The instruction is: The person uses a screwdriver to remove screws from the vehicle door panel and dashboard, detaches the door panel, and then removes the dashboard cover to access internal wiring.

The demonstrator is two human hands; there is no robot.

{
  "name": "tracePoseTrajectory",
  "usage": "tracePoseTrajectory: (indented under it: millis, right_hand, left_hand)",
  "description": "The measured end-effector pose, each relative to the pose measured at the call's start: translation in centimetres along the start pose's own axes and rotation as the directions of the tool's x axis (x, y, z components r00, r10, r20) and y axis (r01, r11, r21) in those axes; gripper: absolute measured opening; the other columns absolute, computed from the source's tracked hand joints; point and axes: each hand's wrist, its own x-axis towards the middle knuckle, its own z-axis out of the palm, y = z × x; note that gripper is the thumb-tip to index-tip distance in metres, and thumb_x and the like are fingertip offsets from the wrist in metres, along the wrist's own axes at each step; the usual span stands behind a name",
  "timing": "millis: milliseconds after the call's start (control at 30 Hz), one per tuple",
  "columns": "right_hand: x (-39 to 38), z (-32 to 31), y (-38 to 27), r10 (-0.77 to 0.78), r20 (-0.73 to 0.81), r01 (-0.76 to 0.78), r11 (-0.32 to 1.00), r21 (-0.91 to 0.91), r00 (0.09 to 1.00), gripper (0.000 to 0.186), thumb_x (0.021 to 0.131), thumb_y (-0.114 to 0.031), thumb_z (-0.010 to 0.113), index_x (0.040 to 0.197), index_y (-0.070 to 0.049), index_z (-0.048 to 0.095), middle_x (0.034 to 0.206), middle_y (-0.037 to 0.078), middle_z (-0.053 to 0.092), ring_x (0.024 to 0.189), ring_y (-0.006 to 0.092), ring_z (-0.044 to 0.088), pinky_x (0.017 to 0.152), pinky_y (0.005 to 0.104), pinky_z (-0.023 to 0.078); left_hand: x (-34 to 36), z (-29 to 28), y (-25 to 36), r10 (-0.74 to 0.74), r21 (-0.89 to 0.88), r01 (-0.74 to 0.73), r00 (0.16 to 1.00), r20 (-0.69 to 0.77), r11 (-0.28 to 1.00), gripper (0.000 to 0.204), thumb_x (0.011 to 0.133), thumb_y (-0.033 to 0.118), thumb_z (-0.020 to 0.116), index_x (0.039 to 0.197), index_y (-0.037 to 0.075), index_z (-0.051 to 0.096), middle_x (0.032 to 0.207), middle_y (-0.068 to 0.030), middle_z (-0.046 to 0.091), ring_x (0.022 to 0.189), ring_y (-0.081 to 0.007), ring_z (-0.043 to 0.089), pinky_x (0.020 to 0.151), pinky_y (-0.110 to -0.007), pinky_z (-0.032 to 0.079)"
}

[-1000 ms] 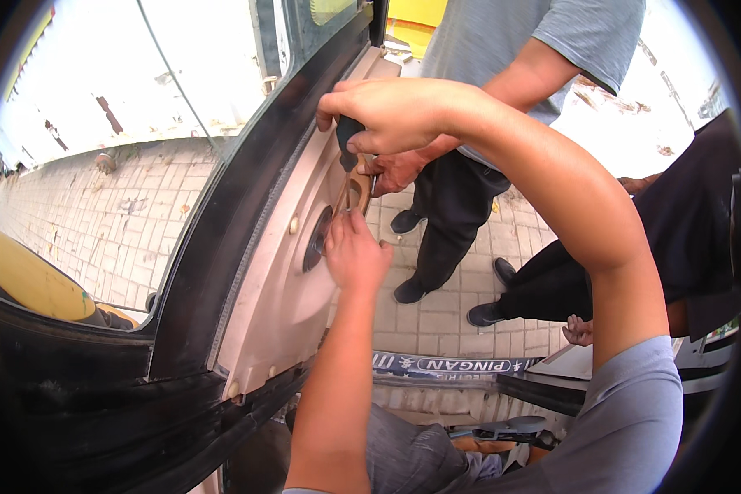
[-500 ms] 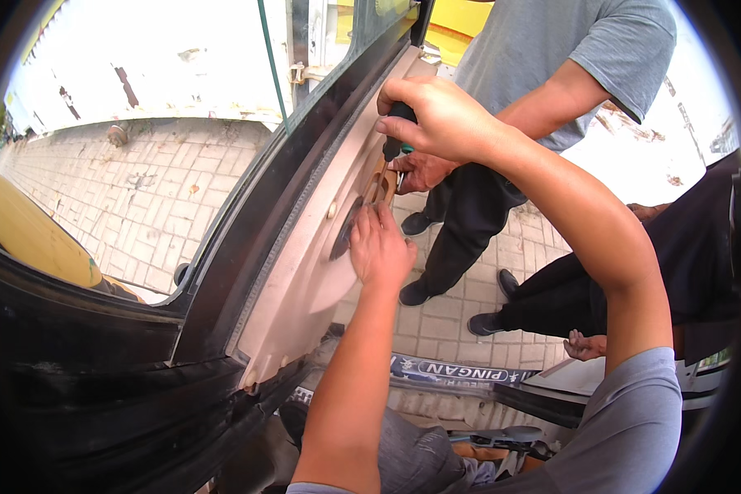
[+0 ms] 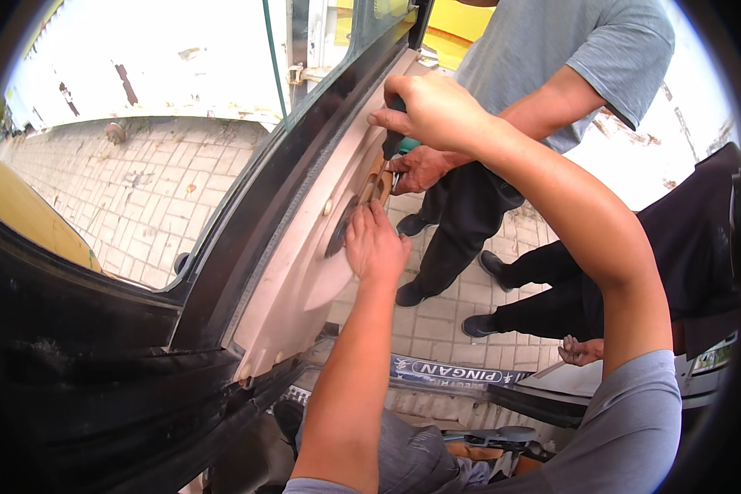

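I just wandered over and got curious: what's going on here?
A person's right hand holds a dark-handled tool, apparently a screwdriver, at a brown piece on a beige door panel. The left hand is by the near end of that piece, next to a round dark disc; whether its fingertips pinch anything is unclear. A co-worker's hand is at the brown piece too.

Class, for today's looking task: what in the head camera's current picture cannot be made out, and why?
- Head view: most of the screwdriver handle, covered by the right hand.
- Head view: the screwdriver's tip, too small to tell.
- Head view: part of the dark disc on the door panel, behind the left hand.
- Head view: the grey-shirted co-worker's head, cut by the top edge.
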Motion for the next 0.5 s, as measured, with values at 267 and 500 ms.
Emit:
tracePoseTrajectory:
  millis: [267, 500]
  right_hand:
    - [-0.1, -1.0, -0.5, 0.035, 0.13, -0.033, 0.999, -0.018, 0.991, 0.029, 0.085, -0.017, 0.068, 0.108, -0.001, 0.062, 0.109, 0.019, 0.065, 0.11, 0.0347, 0.061, 0.093, 0.0408, 0.048]
    - [0.0, -0.9, 0.0, -0.21, 0.085, 0.215, 0.976, -0.047, 0.974, 0.034, 0.087, -0.025, 0.068, 0.112, -0.005, 0.061, 0.099, 0.021, 0.067, 0.097, 0.0373, 0.064, 0.085, 0.0444, 0.051]
  left_hand:
    - [-0.1, 0.9, -0.1, 0.014, -0.017, -0.016, 0.996, -0.085, 1.0, 0.081, 0.07, 0.034, 0.075, 0.134, -0.006, 0.046, 0.129, -0.0211, 0.055, 0.132, -0.0306, 0.042, 0.116, -0.043, 0.024]
    - [-0.2, 0.9, 0.1, 0.024, 0.002, -0.024, 0.995, -0.093, 1.0, 0.077, 0.07, 0.031, 0.073, 0.132, -0.006, 0.047, 0.129, -0.0209, 0.055, 0.131, -0.0304, 0.042, 0.116, -0.043, 0.025]
